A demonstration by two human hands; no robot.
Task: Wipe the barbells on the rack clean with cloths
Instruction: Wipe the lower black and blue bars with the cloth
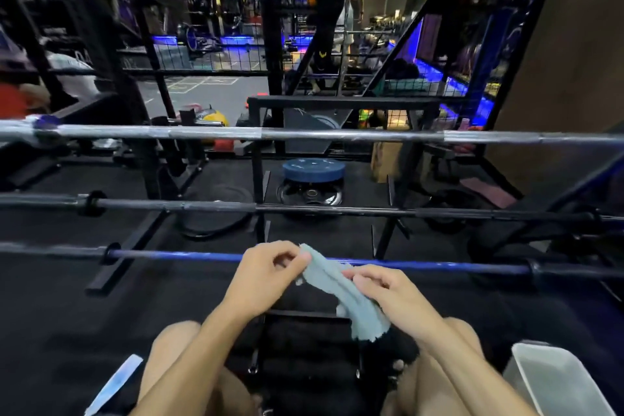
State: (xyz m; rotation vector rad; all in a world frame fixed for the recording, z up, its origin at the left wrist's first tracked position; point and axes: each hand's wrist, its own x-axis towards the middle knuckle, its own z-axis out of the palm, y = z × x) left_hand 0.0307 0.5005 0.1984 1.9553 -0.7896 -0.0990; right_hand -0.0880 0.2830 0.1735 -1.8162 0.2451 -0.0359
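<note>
Three barbells lie across the rack in front of me: a silver barbell (pixel 304 135) highest, a black barbell (pixel 219 205) in the middle, and a blue-shafted barbell (pixel 175 256) nearest. A light blue cloth (pixel 341 294) hangs between my hands just in front of the blue barbell. My left hand (pixel 266 273) pinches the cloth's upper corner. My right hand (pixel 388 290) grips its middle, and the lower end dangles below. The cloth does not clearly touch any bar.
A pale plastic tub (pixel 557 378) stands at the lower right beside my knee. Blue weight plates (pixel 313 169) and black plates lie on the dark floor behind the bars. Black rack uprights (pixel 258 172) rise between the bars. People sit farther back.
</note>
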